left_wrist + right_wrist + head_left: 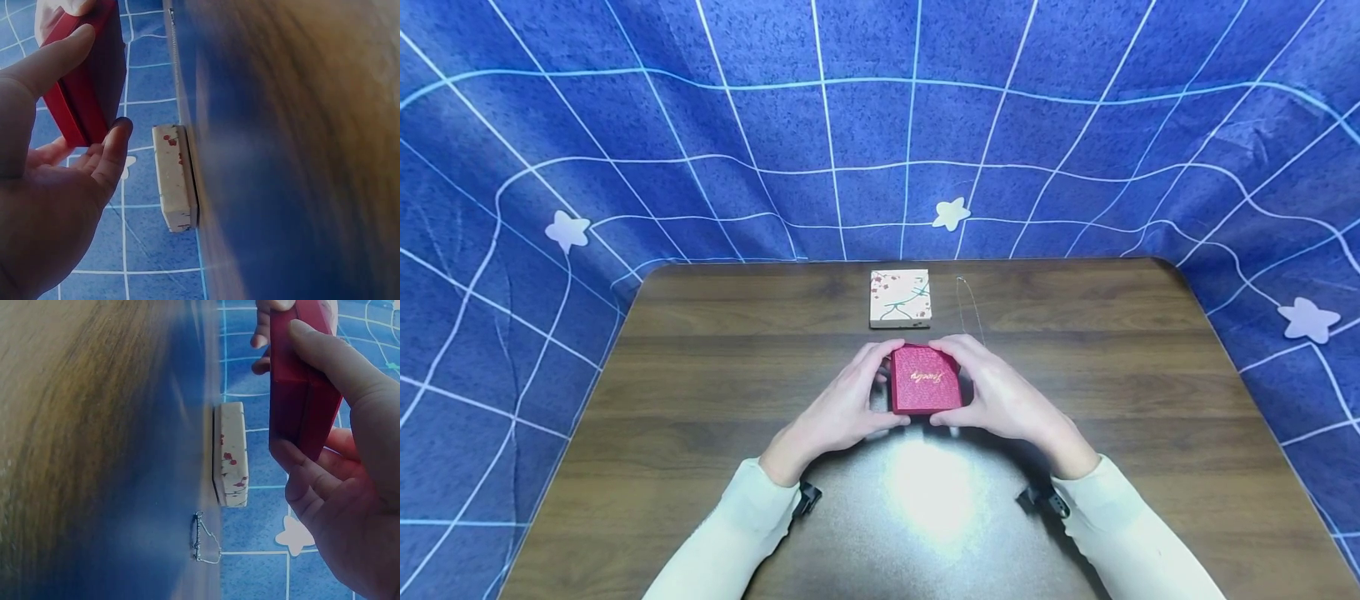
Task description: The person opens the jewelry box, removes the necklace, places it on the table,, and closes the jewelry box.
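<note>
A small red jewelry box (926, 382) with gold lettering on its lid is held between both hands, raised over the table. My left hand (842, 402) grips its left side, thumb on the near face and fingers round the far edge. On the opposite side my right hand (1003, 392) grips it the same way. In both wrist views the red box (87, 75) shows a seam round its side, lid and base together. Past the hands lie a white floral box (900, 298) and, to its right, a thin silver chain necklace (201, 537).
The brown wooden table (700, 367) ends at a far edge against a blue cloth (865, 125) with white grid lines and star shapes. A bright glare spot (932, 492) shows on the tabletop in front of the hands.
</note>
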Demonstrator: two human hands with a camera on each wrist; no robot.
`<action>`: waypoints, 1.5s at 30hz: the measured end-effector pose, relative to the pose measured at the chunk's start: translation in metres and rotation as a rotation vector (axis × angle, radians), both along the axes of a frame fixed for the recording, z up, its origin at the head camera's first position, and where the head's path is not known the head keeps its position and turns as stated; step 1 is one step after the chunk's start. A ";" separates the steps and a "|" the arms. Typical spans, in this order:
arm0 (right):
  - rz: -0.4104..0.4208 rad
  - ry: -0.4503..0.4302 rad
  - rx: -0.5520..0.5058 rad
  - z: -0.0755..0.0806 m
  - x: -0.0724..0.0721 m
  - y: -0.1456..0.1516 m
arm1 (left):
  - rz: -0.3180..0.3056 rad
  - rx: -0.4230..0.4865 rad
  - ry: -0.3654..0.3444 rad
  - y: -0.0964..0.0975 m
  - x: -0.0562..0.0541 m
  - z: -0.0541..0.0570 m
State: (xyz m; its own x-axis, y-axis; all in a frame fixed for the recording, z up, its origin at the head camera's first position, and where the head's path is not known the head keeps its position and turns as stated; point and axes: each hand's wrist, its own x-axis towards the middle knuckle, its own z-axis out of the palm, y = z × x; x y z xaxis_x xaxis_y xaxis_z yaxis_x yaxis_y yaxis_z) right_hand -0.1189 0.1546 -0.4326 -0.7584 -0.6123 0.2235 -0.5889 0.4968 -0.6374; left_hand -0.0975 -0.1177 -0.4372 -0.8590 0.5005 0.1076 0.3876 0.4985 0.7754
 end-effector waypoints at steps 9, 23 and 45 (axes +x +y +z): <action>0.000 0.020 -0.002 0.000 0.000 -0.001 | 0.005 0.005 -0.005 0.000 0.000 0.001; -0.015 0.027 -0.006 -0.001 0.002 -0.001 | 0.005 0.017 -0.008 -0.001 0.001 0.000; -0.013 0.021 0.003 0.002 -0.001 0.001 | -0.013 0.062 0.003 0.001 -0.001 -0.002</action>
